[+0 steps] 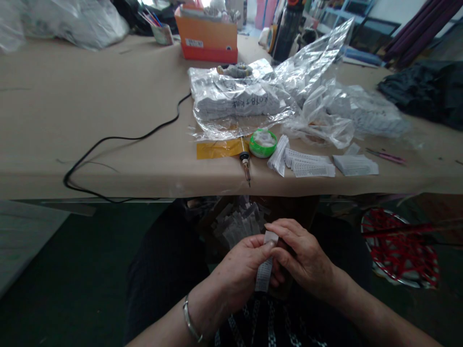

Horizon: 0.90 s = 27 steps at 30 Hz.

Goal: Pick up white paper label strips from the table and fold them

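Observation:
Over my lap, my left hand (pixel 237 267) pinches a narrow white printed label (pixel 264 275) between thumb and fingers. My right hand (pixel 307 255) closes around the label's upper end from the other side, its fingertips touching the edge. Many loose white labels (pixel 240 224) lie in a box below the table edge, just beyond my hands. On the table's front edge, a soldering iron (pixel 245 156) rests with its tip toward me. Beside it sits a round green tin (pixel 263 143) with white fluffy stuff in it. Fanned printed labels (pixel 309 163) and a stack of labels (pixel 356 165) lie to its right.
Clear plastic bags of label bundles (pixel 242 101) lie behind the tin. A black cord (pixel 133 138) loops over the table's left front edge. Pink-handled scissors (pixel 387 155) lie at right. An orange box (pixel 208 36) stands behind. A red-strapped stool (pixel 400 246) is low at right.

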{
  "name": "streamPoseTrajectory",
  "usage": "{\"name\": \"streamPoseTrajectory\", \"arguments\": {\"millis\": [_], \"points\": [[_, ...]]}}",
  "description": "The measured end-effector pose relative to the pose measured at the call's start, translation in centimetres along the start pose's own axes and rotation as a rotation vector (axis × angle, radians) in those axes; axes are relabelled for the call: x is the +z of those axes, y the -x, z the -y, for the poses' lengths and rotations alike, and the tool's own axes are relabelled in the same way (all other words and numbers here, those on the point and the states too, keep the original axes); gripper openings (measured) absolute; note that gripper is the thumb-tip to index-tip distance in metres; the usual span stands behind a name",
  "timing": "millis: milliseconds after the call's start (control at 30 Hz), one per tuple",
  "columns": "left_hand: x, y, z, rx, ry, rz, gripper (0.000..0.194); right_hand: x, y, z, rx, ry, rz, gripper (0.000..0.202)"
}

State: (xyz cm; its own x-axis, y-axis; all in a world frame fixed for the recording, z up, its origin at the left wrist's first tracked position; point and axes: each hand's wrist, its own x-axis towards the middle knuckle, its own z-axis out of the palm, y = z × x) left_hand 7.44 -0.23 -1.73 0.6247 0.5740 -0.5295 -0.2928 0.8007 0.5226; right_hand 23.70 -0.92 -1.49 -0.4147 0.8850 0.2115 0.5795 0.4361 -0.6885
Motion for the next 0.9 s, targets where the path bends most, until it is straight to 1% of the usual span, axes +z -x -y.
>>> {"name": "streamPoseTrajectory", "arguments": {"millis": [100,167,233,267,333,400,467,533,633,767,900], "points": [[-0.3,-0.1,0.2,0.022,0.01,0.007,0.023,0.1,-0.1,0.0,0.065,-0.087,-0.004,0.037],[-0.4,-0.1,0.2,0.061,0.002,0.017,0.026,0.1,-0.4,0.1,0.185,-0.204,-0.039,0.038],[-0.4,0.0,0.1,0.099,-0.014,0.002,0.027,0.2,-0.8,0.1,0.34,-0.393,-0.023,0.029],[-0.4,0.1,0.1,0.114,-0.026,-0.023,0.026,0.2,-1.2,0.2,0.411,-0.509,0.011,0.024],[-0.2,0.2,-0.1,0.129,-0.066,-0.088,0.024,0.5,-1.8,0.3,0.511,-0.737,0.079,0.021],[-0.1,0.3,-0.3,0.15,-0.11,-0.147,0.024,0.7,-2.5,0.4,0.552,-0.877,0.102,0.021],[-0.1,0.2,-0.4,0.191,-0.15,-0.19,0.024,0.9,-3.1,0.4,0.544,-0.9,0.085,0.02],[-0.3,0.0,-0.6,0.247,-0.202,-0.216,0.026,1.1,-3.8,0.3,0.515,-0.871,0.07,0.018],[-0.8,-0.2,-1.2,0.358,-0.35,-0.272,0.025,1.1,-4.9,0.1,0.477,-0.84,0.042,0.018],[-1.4,-0.1,-2.8,0.573,-0.589,-0.422,0.015,0.8,-6.6,-0.1,0.42,-0.725,-0.022,0.017],[-1.5,-0.2,-4.5,0.698,-0.725,-0.516,0.015,0.4,-8.1,-0.2,0.401,-0.632,-0.027,0.015]]}}
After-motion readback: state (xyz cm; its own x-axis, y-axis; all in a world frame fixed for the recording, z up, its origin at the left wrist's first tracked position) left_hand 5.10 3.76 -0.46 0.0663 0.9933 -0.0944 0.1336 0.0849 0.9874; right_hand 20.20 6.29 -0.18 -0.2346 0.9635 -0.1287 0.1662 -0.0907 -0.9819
